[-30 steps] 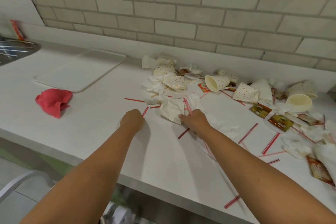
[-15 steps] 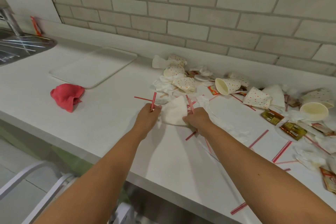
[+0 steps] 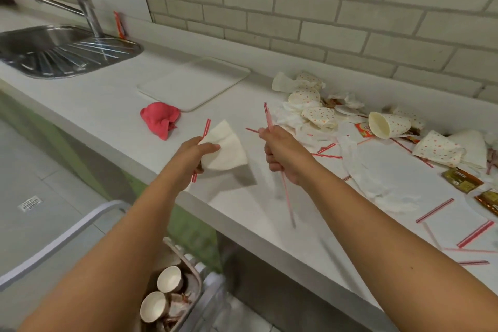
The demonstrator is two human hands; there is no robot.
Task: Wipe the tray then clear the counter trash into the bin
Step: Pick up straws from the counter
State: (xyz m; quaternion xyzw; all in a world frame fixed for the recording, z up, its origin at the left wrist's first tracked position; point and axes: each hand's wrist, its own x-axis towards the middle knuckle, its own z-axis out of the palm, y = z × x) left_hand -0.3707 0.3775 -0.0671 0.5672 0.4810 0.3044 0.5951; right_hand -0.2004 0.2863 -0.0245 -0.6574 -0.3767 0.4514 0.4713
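Aloft, flat white napkin [image 3: 226,148] plus red-striped straw [image 3: 206,127] in left hand [image 3: 192,155].

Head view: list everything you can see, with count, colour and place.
counter: one, white, across view
tray: one, white, by wall
cloth: one, red, before tray
sink: one, steel, far left
bin: one, grey, under counter
cups: several, dotted, right; two more in bin
tissues: many, white, among cups
sachets: few, brown, right edge
straws: many, red-striped, scattered right; some held
napkin: one, white, held
left hand: grips napkin and one straw
right hand: grips straws
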